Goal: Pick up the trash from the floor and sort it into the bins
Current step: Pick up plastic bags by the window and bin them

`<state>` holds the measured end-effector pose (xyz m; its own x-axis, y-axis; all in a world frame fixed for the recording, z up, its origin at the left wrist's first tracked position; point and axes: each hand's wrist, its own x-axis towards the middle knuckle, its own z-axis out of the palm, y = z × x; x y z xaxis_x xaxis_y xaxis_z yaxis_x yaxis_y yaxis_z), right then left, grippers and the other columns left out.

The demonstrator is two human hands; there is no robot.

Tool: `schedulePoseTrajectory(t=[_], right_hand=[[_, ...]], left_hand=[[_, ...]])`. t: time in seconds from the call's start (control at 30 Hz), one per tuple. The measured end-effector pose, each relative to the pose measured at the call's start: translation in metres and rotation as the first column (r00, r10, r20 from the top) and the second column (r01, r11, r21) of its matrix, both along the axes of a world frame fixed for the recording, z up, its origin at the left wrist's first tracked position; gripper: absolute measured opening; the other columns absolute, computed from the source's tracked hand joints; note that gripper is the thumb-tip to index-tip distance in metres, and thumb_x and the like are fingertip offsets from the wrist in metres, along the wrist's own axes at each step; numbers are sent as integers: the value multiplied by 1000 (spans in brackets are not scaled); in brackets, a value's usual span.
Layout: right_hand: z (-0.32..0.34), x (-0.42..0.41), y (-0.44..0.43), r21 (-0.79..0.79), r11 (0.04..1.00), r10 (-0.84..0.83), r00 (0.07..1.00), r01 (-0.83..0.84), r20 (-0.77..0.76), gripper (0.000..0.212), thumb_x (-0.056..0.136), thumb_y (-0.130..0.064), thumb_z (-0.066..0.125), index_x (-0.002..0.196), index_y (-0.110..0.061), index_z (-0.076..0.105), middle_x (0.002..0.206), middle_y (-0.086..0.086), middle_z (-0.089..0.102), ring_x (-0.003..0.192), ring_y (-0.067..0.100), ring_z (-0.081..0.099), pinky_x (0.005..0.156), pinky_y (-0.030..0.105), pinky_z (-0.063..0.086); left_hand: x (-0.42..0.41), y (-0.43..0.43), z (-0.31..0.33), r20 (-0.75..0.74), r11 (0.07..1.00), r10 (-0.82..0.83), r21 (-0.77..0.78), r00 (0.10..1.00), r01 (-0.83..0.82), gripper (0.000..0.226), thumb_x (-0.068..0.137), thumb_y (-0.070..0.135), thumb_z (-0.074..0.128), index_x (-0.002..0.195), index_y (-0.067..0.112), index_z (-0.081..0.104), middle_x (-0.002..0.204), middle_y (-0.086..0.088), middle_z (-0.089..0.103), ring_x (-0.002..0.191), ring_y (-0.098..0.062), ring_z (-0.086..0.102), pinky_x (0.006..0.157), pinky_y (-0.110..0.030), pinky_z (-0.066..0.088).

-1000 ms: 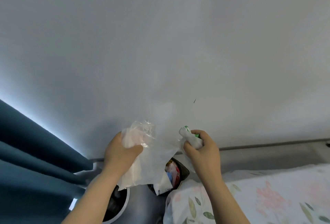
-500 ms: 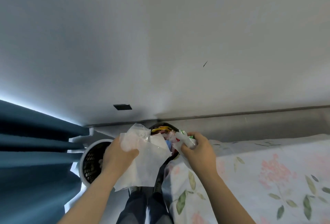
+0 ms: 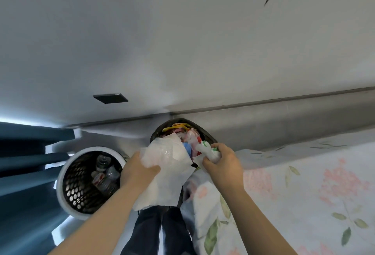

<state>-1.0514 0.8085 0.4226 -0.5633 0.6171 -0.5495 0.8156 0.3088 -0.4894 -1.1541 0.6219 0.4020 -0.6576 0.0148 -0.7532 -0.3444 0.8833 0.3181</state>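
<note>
grey wall (image 3: 182, 41) slid up, bins (image 3: 60, 185) (image 3: 157, 132) now below hands (image 3: 138, 171) (image 3: 224, 164) gripping bag (image 3: 168, 175) and wrapper (image 3: 209, 152).

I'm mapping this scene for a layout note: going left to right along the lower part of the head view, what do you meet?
Dark blue curtain → white round bin with perforated black walls → left hand → translucent white plastic bag it grips → right hand holding a crumpled white-and-green wrapper → floral bedsheet.

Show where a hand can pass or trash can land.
Free: floor between white bin and wall; the bin's left half, beside its bottles; flowered sheet right of the right hand. Crowded: black bin, heaped with wrappers, under the left hand and its bag.
</note>
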Motion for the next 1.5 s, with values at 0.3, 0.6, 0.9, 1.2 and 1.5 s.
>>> schedulePoseTrajectory(t=[0.3, 0.6, 0.9, 1.2, 1.5], right_hand=[[-88, -3, 6, 3, 999, -45, 999, 45, 24, 34, 80, -31, 67, 112, -25, 59, 101, -5, 60, 79, 12, 58, 60, 24, 47], [-175, -15, 5, 6, 1000, -9, 999, 8, 45, 43, 81, -35, 66, 120, -22, 56, 107, -1, 61, 87, 16, 60, 71, 32, 54], [-250, -41, 6, 17, 996, 85, 991, -87, 104, 53, 83, -31, 64, 133, -25, 47, 117, 2, 52, 92, 19, 56, 75, 30, 48], [-305, -56, -3, 9, 981, 187, 948, -196, 256, 68, 85, -37, 62, 144, -27, 30, 139, 9, 40, 124, 33, 45, 92, 42, 49], [-331, -56, -18, -41, 984, 177, 919, -174, 352, 74, 86, -48, 57, 148, -23, 23, 143, 11, 39, 126, 33, 45, 98, 42, 45]], left_hand=[[-8, 24, -112, 32, 997, 53, 47, 998, -55, 55, 78, 31, 68, 126, 14, 46, 112, -7, 59, 93, -25, 56, 72, -34, 47], [-23, 47, -199, -13, 997, 13, 77, 1000, -12, 55, 80, 31, 67, 127, 14, 44, 107, -3, 52, 90, -20, 48, 70, -30, 39], [-35, 55, -272, -33, 995, -61, 71, 998, 63, 64, 70, 47, 73, 118, 13, 48, 113, -10, 55, 91, -25, 57, 61, -29, 43], [-31, 54, -290, 14, 991, -60, 120, 998, 58, 67, 86, 39, 62, 138, 10, 31, 135, -14, 39, 115, -32, 47, 89, -35, 41], [-31, 39, -286, -115, 928, -362, 49, 925, 370, 72, 92, 26, 56, 151, 18, 14, 138, -18, 35, 114, -31, 52, 96, -35, 43]])
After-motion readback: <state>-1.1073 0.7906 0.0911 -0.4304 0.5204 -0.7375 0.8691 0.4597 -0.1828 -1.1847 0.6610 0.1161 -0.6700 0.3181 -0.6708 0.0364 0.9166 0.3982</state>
